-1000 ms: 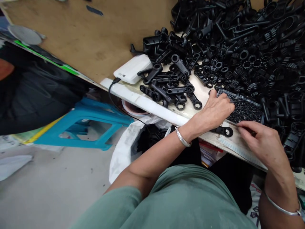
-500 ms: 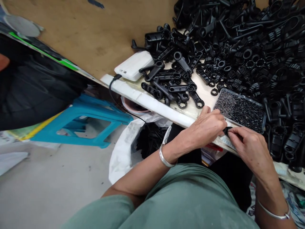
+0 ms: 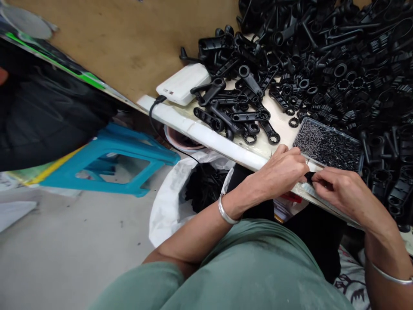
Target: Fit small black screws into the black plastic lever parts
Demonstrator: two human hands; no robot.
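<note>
Two hands meet right at the near edge of the surface (image 3: 206, 137), pinching one small black part (image 3: 310, 176) between them. The left hand (image 3: 282, 174) is curled with fingertips closed on the piece from the left, and the right hand (image 3: 345, 191) grips it from the other side, fingers bent in tight. Most of the part is hidden under the fingers, so what exactly it is can't be made out.

Just behind the hands sits a clear tray of tiny dark screws (image 3: 327, 146), nearly touching the knuckles. Behind that there's a huge heap of black plastic pieces (image 3: 338, 56), with a looser bunch of flat arm-shaped ones (image 3: 238, 114) spread to the left, and a white power bank (image 3: 183, 84) with its cable (image 3: 155, 118) running off the edge.

Risk-wise: the piece is being held over the lip of the surface, so a slip would probably send it down toward the white bag (image 3: 176, 198) or the floor (image 3: 71, 254). A careless bump with either hand could also shove the tray and scatter its screws. And that heap looks loosely stacked, so bits could slide down into the working spot.
</note>
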